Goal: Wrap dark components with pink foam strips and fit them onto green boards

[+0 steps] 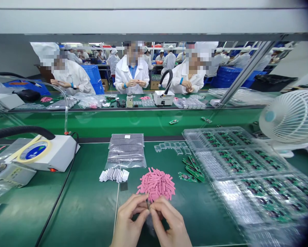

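Note:
My left hand [129,221] and my right hand [169,223] meet at the near edge of the green mat, fingertips pinched together on a small thin dark part [148,204]. Just beyond them lies a heap of pink strips [156,185]. To the left of the heap is a row of small white pieces [114,175], with a small dark square [123,186] near it. Loose green circuit boards [192,171] lie to the right of the heap.
Clear plastic trays with circuit boards [246,168] fill the right side. A bag of grey parts [126,150] lies ahead, a white box with a tape roll [44,152] and black hose at left, a white fan [293,118] at right. Several people in white coats work across the conveyor [133,121].

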